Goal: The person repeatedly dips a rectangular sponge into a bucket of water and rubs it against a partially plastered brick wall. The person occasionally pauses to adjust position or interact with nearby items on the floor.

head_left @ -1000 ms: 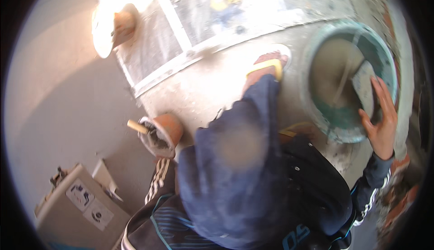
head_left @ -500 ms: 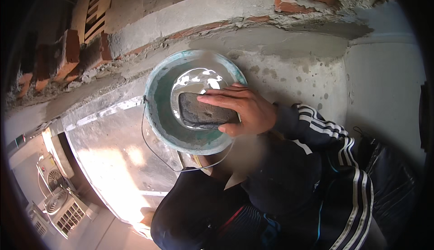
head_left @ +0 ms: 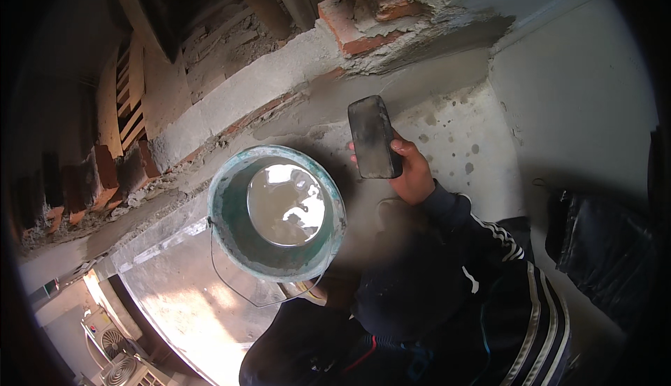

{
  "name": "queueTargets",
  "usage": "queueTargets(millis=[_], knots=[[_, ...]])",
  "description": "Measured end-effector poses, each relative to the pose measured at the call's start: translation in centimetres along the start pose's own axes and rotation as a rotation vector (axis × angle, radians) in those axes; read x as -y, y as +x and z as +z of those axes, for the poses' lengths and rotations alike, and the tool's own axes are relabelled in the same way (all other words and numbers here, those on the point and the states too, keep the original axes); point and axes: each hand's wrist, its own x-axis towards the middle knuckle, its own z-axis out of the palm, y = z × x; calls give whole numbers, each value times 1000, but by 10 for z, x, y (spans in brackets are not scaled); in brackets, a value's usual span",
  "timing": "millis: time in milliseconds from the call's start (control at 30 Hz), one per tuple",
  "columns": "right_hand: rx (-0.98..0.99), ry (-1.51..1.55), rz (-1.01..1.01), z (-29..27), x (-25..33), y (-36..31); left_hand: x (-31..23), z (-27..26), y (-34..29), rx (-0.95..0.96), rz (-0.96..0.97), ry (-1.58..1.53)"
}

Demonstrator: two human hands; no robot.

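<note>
Grip check: right hand clasps dark-grey oblong slab beside round green plastic bucket; carrying step, I'd guess, next move needs steadiness; left hand unseen.

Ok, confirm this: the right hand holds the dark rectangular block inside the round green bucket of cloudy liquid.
Not inside: the head view shows the right hand holding the dark rectangular block outside the round green bucket of cloudy liquid, to its right in the picture.

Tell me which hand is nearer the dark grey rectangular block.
Right: the right hand holds the block, thumb at its right edge; the left hand is out of view.
</note>
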Motion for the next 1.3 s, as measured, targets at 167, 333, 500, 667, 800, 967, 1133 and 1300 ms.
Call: queueTargets(millis=[167, 333, 500, 667, 800, 967, 1133, 1300], knots=[[-316, -279, 170, -27, -1, -2, -36, -2, -2, 9, 32, -130], [-623, -419, 225, -54, 2, 13, -87, -18, -14, 77, 247, -90], [-919, -627, 124, -90, 32, 69, -88, -20, 11, 67, 265, 91], [-1157, -1024, 229, -105, 11, 141, -38, -75, 51, 11, 5, 148], [-1284, -1152, 245, -109, -27, 170, -34, -46, 66, 250, 22, 48], [-792, -1047, 373, -12, -55, 142, -72, -5, 73, 629, 191, -115], [-842, -728, 284, -11, -44, 108, -83, 23, 86, 540, 389, 371], [-1156, -871, 40, -90, -14, 129, -84, 14, 83, 557, 74, 218]])
